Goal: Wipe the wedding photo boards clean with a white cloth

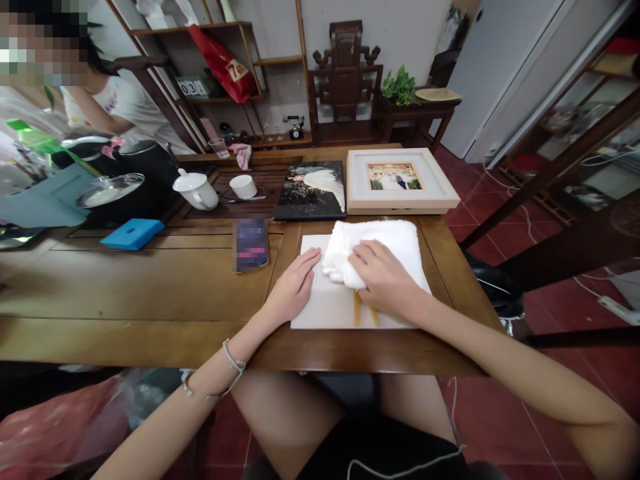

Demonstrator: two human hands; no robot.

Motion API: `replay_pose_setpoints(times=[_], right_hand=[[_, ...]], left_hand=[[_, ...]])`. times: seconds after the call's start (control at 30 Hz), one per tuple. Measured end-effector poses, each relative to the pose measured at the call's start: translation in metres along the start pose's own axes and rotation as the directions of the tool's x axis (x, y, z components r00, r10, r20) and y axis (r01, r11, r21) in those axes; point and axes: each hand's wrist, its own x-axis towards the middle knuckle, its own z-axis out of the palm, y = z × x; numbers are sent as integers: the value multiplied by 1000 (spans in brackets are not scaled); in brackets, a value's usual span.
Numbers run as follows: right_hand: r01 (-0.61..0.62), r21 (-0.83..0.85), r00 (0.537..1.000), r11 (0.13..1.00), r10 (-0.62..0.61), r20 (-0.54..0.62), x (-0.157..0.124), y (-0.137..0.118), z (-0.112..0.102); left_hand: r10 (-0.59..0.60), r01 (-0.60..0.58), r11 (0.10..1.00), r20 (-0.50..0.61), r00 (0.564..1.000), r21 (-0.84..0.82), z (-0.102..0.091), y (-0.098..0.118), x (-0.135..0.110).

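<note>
A white flat board or frame back [325,310] lies on the wooden table [150,287] in front of me. My left hand [295,283] rests flat on its left edge, fingers stretched out. My right hand [383,277] presses a white towel [385,243] onto the board, fingers lying over the cloth's near fold. Two thin yellowish strips [365,313] show on the board just below my right hand.
A white picture frame with a photo [400,183] and a dark photo print [313,190] lie beyond the towel. A white teapot [197,190], cup [243,187], blue block [133,233] and blurred card [251,245] sit to the left. Another person stands at the far left by pots [110,190].
</note>
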Motion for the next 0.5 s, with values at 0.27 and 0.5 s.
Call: replay_pose_setpoints(times=[0.27,0.5], right_hand=[[226,149,969,963,-238,64,-23,-44,-12],[80,281,997,956,-76,-26,-7,9,-13]], left_hand=[[4,-3,999,38,999,-34,-2,-2,-1],[-9,8,1000,29,1000,6,-2,1,0]])
